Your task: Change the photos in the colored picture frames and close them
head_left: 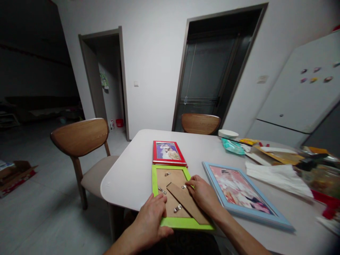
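A lime-green picture frame lies face down near the table edge, its brown backing board and slanted stand leg facing up. Several small metal clips sit around the backing. My left hand grips the lower left part of the frame, fingers over its side and thumb by the bottom edge. With bent fingers together, my right hand presses at a metal clip on the right side; its fingertips partly cover that spot. A red picture frame with a photo lies just beyond, face up.
To the right lies a light-blue picture frame with a photo. Farther right are white paper, a teal packet, a white bowl and cluttered packaging. Wooden chairs stand left of and behind the white table.
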Available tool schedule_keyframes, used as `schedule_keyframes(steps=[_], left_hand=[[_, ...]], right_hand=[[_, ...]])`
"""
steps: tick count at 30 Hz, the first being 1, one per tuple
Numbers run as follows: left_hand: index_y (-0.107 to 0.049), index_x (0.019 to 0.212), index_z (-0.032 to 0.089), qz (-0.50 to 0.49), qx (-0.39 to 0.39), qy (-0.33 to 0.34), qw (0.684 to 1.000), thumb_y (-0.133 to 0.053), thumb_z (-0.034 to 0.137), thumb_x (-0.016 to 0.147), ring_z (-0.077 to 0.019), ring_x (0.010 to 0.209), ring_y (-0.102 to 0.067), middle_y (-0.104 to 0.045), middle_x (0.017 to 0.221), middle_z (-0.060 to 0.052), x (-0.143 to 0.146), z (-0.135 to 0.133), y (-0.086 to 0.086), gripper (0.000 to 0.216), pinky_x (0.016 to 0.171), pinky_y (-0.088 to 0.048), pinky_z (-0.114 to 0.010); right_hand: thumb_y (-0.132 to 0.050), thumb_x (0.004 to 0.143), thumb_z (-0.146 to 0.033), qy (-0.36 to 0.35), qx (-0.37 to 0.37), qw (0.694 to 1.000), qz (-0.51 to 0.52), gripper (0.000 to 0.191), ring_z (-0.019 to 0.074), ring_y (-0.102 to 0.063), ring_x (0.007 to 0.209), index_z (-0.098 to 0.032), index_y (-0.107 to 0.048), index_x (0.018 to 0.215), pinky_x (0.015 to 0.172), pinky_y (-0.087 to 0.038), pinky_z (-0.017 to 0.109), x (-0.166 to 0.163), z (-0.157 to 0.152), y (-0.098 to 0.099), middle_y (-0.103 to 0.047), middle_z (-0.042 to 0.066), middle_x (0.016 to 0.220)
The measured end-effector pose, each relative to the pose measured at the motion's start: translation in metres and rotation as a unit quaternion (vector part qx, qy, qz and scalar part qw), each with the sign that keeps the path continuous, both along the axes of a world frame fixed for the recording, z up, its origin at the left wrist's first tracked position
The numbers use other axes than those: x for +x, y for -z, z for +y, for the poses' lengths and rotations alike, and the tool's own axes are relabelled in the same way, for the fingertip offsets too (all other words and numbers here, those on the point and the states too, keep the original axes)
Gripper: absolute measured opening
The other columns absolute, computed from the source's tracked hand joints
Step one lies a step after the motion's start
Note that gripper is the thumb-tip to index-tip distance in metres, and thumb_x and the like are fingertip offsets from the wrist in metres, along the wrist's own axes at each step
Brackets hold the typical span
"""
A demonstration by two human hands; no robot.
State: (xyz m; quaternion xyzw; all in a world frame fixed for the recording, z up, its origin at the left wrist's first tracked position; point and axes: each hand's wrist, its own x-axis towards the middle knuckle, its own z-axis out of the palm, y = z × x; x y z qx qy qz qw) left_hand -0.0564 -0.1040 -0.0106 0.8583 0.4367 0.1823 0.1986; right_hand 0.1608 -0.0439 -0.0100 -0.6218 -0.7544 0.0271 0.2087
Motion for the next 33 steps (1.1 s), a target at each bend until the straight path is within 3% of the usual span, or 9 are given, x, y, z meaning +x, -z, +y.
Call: schedule_keyframes(steps=[6, 12, 16, 19, 22, 26, 33], left_hand=[[-0.054, 0.087, 0.017, -0.013, 0.0, -0.031, 0.999, -0.07, 0.03, 0.054, -0.0222, 0.118, -0.031, -0.043, 0.123, -0.01, 0.004, -0.003, 0.001, 0.039, 0.101, -0.018, -0.04], [-0.054, 0.09, 0.015, -0.02, -0.002, -0.026, 0.999, -0.068, 0.028, 0.056, -0.0228, 0.118, -0.031, -0.043, 0.123, -0.011, 0.005, -0.004, -0.002, 0.039, 0.101, -0.018, -0.04], [-0.053, 0.087, 0.017, -0.02, 0.0, -0.018, 1.0, -0.067, 0.028, 0.056, -0.0226, 0.118, -0.032, -0.044, 0.123, -0.009, 0.001, -0.002, -0.003, 0.036, 0.101, -0.019, -0.039], [-0.053, 0.085, 0.017, -0.016, 0.003, -0.017, 1.0, -0.067, 0.028, 0.057, -0.0224, 0.117, -0.032, -0.044, 0.123, -0.009, -0.003, 0.001, -0.002, 0.033, 0.101, -0.019, -0.038], [-0.053, 0.084, 0.017, -0.015, 0.006, -0.017, 1.0, -0.066, 0.027, 0.058, -0.0222, 0.118, -0.032, -0.044, 0.123, -0.009, -0.004, 0.004, 0.0, 0.031, 0.101, -0.019, -0.039], [-0.052, 0.084, 0.018, -0.025, 0.01, -0.008, 1.0, -0.066, 0.028, 0.058, -0.0212, 0.118, -0.032, -0.044, 0.123, -0.008, -0.004, 0.005, 0.0, 0.03, 0.1, -0.019, -0.039], [-0.052, 0.079, 0.018, -0.045, 0.016, -0.005, 0.999, -0.068, 0.028, 0.056, -0.0207, 0.117, -0.034, -0.045, 0.122, -0.009, -0.007, 0.006, 0.003, 0.03, 0.1, -0.02, -0.037]], right_hand=[[-0.035, 0.076, -0.024, -0.039, -0.029, 0.999, 0.003, 0.032, 0.0147, -0.053, 0.087, -0.018, -0.065, 0.086, 0.079, -0.038, 0.023, 0.006, -0.003, 0.002, -0.051, 0.008, 0.104], [-0.033, 0.077, -0.025, -0.051, -0.035, 0.998, 0.007, 0.034, 0.0167, -0.048, 0.099, -0.016, -0.063, 0.091, 0.089, -0.034, 0.026, 0.01, -0.011, 0.003, -0.048, 0.01, 0.111], [-0.037, 0.077, -0.027, -0.058, 0.016, 0.998, 0.006, 0.033, 0.0205, -0.045, 0.102, -0.016, -0.06, 0.097, 0.089, -0.034, 0.033, 0.007, -0.019, 0.005, -0.049, 0.012, 0.11], [-0.04, 0.077, -0.027, -0.13, 0.061, 0.99, 0.009, 0.028, 0.0213, -0.044, 0.099, -0.021, -0.06, 0.095, 0.085, -0.036, 0.038, -0.007, -0.034, 0.0, -0.051, 0.01, 0.106], [-0.04, 0.078, -0.024, -0.224, 0.039, 0.974, 0.007, 0.024, 0.019, -0.045, 0.095, -0.026, -0.061, 0.09, 0.083, -0.036, 0.037, -0.025, -0.052, -0.012, -0.053, 0.006, 0.099], [-0.042, 0.078, -0.026, -0.246, 0.007, 0.969, -0.005, 0.021, 0.0196, -0.042, 0.099, -0.028, -0.061, 0.088, 0.086, -0.033, 0.039, -0.036, -0.064, -0.023, -0.051, 0.005, 0.101], [-0.043, 0.078, -0.025, -0.271, 0.012, 0.962, -0.024, 0.024, 0.0215, -0.038, 0.106, -0.028, -0.06, 0.094, 0.088, -0.032, 0.038, -0.025, -0.067, -0.02, -0.049, 0.005, 0.109]])
